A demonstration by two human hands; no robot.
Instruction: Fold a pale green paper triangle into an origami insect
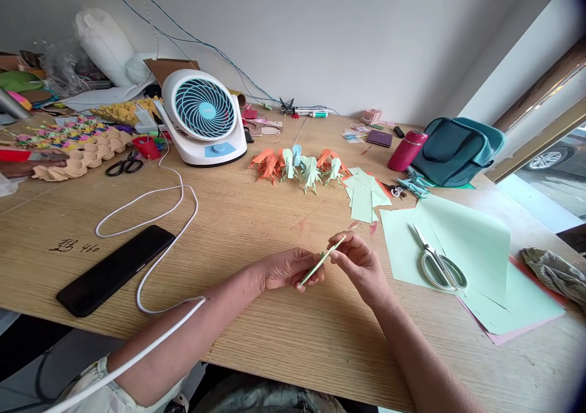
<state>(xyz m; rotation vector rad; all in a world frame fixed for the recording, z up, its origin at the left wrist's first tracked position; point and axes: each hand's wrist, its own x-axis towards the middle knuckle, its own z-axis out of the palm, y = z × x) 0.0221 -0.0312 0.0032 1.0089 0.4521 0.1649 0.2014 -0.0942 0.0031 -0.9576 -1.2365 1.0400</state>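
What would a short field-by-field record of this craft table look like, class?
Left hand: pinches the lower end of a narrow folded pale green paper strip
Right hand: pinches the strip's upper end
Surface: light wooden table
Right of hands: white-handled scissors lying on pale green paper sheets
Behind hands: row of orange and green folded paper figures
Left: black phone, white desk fan

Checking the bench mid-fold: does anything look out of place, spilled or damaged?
Nothing looks spilled or broken. One oddity: the white cable loops loosely across the wooden table and runs over the left forearm. The left hand and right hand pinch a folded green paper strip.
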